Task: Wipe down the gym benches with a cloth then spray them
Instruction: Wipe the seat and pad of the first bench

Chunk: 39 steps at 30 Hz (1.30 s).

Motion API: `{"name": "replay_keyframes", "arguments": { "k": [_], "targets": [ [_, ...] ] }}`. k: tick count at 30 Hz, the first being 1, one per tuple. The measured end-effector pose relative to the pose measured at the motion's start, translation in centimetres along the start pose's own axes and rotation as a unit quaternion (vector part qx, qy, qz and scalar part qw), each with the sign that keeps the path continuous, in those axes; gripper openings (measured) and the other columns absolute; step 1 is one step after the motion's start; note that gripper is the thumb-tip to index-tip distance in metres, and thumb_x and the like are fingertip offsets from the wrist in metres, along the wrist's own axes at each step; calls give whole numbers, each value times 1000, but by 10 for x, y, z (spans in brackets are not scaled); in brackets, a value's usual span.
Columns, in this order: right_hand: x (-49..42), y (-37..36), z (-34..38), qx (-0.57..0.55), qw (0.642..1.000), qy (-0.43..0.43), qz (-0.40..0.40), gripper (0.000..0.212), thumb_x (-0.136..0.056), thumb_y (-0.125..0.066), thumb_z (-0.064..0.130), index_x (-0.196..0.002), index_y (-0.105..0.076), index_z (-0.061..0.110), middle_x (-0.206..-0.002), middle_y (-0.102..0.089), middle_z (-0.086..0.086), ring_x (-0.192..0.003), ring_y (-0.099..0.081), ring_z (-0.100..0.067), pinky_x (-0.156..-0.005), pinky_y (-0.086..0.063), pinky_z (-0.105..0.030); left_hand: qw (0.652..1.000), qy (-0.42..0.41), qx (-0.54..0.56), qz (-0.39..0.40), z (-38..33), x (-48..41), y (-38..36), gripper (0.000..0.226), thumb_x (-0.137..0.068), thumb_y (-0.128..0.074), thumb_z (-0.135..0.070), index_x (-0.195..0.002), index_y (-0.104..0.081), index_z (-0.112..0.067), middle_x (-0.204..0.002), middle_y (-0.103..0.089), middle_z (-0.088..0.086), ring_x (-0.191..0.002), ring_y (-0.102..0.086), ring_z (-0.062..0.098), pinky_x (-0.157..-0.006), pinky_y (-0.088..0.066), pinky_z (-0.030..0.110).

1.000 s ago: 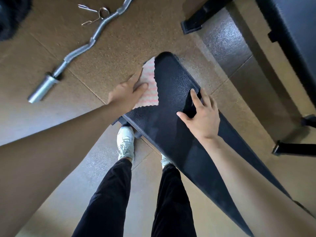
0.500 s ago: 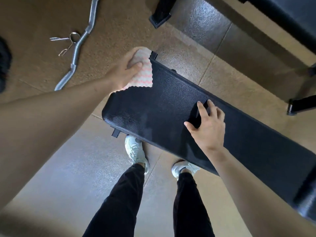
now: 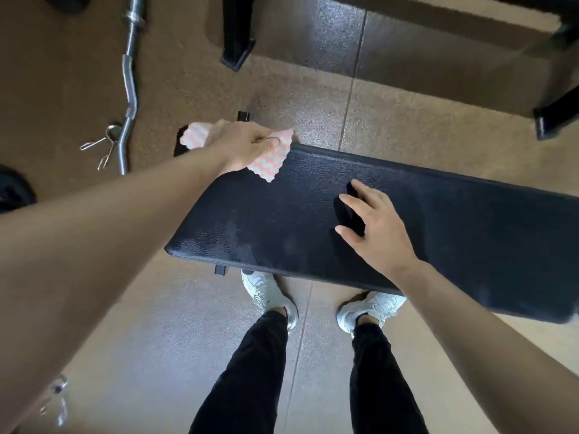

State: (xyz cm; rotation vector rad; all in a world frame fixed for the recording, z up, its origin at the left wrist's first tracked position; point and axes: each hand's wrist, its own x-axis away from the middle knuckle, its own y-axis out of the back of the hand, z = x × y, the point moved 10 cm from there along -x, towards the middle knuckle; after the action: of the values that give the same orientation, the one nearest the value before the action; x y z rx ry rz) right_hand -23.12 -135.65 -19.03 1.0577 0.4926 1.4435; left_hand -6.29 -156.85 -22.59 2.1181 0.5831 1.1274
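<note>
The left hand [image 3: 247, 145] is gripping the cloth [image 3: 266, 166], fingers curled over it, pressing it onto the far left corner of the bench [image 3: 282, 220]. The right hand [image 3: 379, 227] is lying flat mid-bench, fingers spread, holding nothing. A bar [image 3: 128, 89] is lying on the floor, left of the bench.

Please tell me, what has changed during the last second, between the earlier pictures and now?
The left hand has slid the pink striped cloth along the end of the black bench pad to its far corner. Its fingers, flat on the cloth earlier, now curl around it. The right hand stays spread on the pad as before.
</note>
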Motion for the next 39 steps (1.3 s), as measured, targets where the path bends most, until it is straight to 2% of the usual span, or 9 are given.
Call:
{"name": "replay_keyframes", "arguments": {
  "k": [5,10,18,22,25,28,32,36,39],
  "targets": [
    [32,27,-52,-20,998,-60,-10,50,-87,-76,29,-133,-64,16,-147,-52,-3,-131,-44,-25,-111,-37,-34,1000,-22,-20,9,-49,-12,-26,37,-104,-42,-56,-135,-60,-49,-123,-72,-5,-126,-59,27,-113,-33,44],
    [71,58,-116,36,986,-138,-84,48,-84,-77,30,-127,-66,14,-140,-56,-9,-121,-50,-36,-99,-47,-55,999,-30,-1,29,-97,-20,-51,41,-101,-45,-62,-140,-55,-52,-134,-67,-11,-132,-55,21,-108,-35,40],
    [145,75,-221,104,942,-299,-110,68,-86,-70,47,-143,-50,14,-157,-37,-18,-139,-31,-48,-106,-35,-65,998,-33,7,59,-175,-39,-95,42,-103,-42,-59,-129,-66,-38,-122,-71,-8,-120,-60,19,-94,-36,35],
    [177,79,-260,104,928,-347,-89,74,-90,-62,53,-153,-37,22,-163,-25,-16,-145,-21,-51,-113,-25,-68,993,-20,64,93,-205,-52,-115,42,-101,-47,-58,-110,-73,-27,-103,-76,2,-96,-67,22,-85,-50,43],
    [191,69,-272,78,939,-329,-60,77,-91,-60,54,-157,-28,30,-167,-16,-9,-148,-15,-49,-114,-25,-68,987,5,106,125,-228,-66,-128,42,-101,-54,-52,-104,-76,-16,-84,-69,-3,-73,-60,16,-69,-42,32],
    [197,66,-270,81,950,-297,-61,79,-88,-67,48,-156,-31,28,-166,-20,-9,-148,-16,-49,-111,-28,-69,975,16,144,169,-250,-79,-141,59,-87,-65,-61,-102,-74,-5,-85,-69,6,-74,-60,20,-75,-47,37],
    [203,62,-270,85,955,-281,-44,77,-89,-64,47,-156,-31,28,-167,-20,-7,-151,-13,-46,-115,-25,-66,944,17,231,236,-263,-103,-178,91,-49,-82,-81,-103,-77,-8,-110,-75,17,-90,-64,27,-98,-52,55],
    [211,57,-266,80,962,-256,-45,76,-89,-66,41,-156,-34,24,-166,-23,-8,-150,-16,-45,-115,-27,-65,940,11,229,251,-311,-91,-175,33,-89,-75,-42,-100,-80,-11,-114,-73,21,-95,-67,30,-100,-51,60],
    [220,55,-263,71,965,-249,-51,71,-89,-68,37,-153,-41,22,-164,-28,-8,-150,-21,-43,-115,-30,-63,938,-8,222,265,-351,-88,-182,19,-103,-60,-16,-109,-73,-3,-78,-75,-2,-67,-69,9,-66,-57,26]
  ]
}}
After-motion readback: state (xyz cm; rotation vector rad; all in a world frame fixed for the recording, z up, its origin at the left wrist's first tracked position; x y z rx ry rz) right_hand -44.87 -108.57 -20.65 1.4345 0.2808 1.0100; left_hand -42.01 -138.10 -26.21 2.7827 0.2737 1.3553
